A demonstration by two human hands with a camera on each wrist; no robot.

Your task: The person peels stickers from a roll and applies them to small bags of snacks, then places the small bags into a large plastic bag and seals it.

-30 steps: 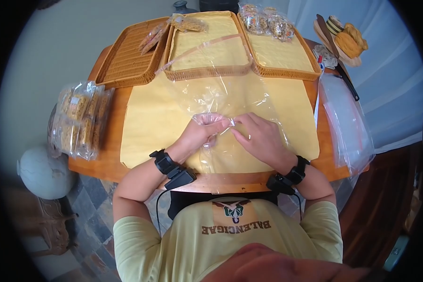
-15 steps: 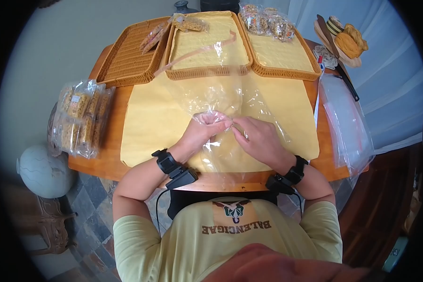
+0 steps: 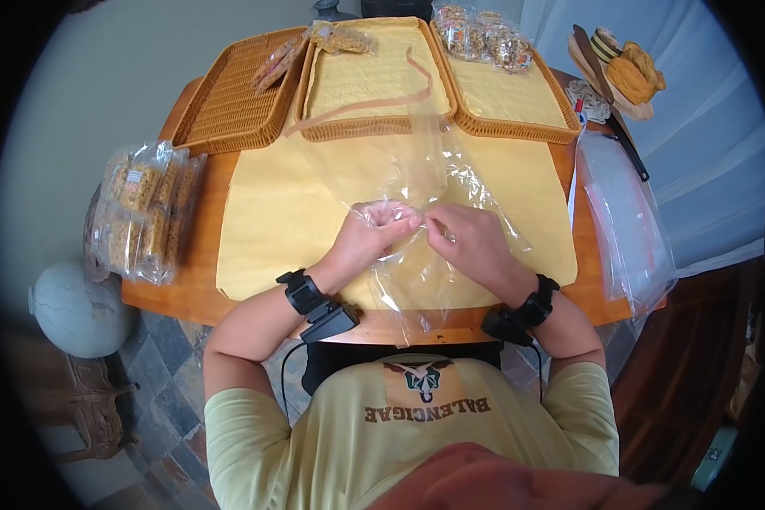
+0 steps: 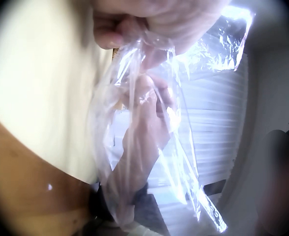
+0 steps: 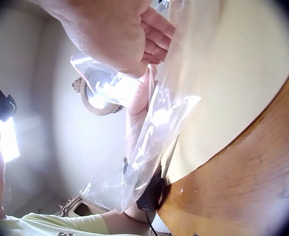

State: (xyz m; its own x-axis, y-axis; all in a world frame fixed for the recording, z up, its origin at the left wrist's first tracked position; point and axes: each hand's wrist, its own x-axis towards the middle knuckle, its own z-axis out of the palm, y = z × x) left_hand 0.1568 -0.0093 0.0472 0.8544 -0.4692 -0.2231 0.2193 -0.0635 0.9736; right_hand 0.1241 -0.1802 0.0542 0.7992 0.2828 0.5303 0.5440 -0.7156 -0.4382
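Note:
A large clear plastic bag hangs from both hands, loosely gathered in the middle, with a pinkish strip across its far side. My left hand grips the gathered plastic, thumb and forefinger toward the right. Close beside those fingertips, my right hand pinches the film between thumb and forefinger. The right wrist view shows its other fingers bent beside the plastic. Film hangs down in front of the right hand in the left wrist view, and the lower part reaches the table's front edge.
Three wicker trays line the back; the middle and right ones are lined with yellow paper and hold packaged snacks. Bagged snack bars stand on the left. Flat clear bags and a black-handled tool lie right. Yellow paper covers the table's middle.
The plastic has been drawn together between the hands; its far strip has bent and its upper right edge has narrowed inward. Both hands have stayed nearly in place, fingertips close together.

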